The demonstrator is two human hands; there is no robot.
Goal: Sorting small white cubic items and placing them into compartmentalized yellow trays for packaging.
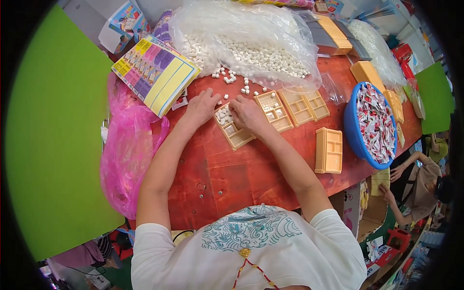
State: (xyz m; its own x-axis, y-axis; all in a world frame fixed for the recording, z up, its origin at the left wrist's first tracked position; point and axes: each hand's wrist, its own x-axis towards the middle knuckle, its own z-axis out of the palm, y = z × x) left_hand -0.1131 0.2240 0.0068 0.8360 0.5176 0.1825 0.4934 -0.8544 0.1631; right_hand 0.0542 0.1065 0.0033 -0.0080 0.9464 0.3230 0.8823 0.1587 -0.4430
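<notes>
A peach plastic tray point(237, 140) with compartments lies on the table before me, and small white cubes point(223, 115) fill its far-left section. My left hand point(203, 105) is at that far-left corner, its fingers bent together; a loose cube point(219, 102) lies at their tips. Over the tray's far part is my right hand point(247, 114), fingers curled down beside the cubes. What either hand holds, if anything, is hidden. Just right of it sits a second tray point(279, 123) with a few cubes, then more peach trays point(297, 116) in a row.
A large clear bag of white cubes point(261, 53) spills at the back. A printed yellow-purple board point(157, 72) and pink plastic bag point(128, 154) are on the left. To the right are stacked trays point(328, 151) and a blue basin point(355, 140) of small packets. Another person point(420, 183) works at far right.
</notes>
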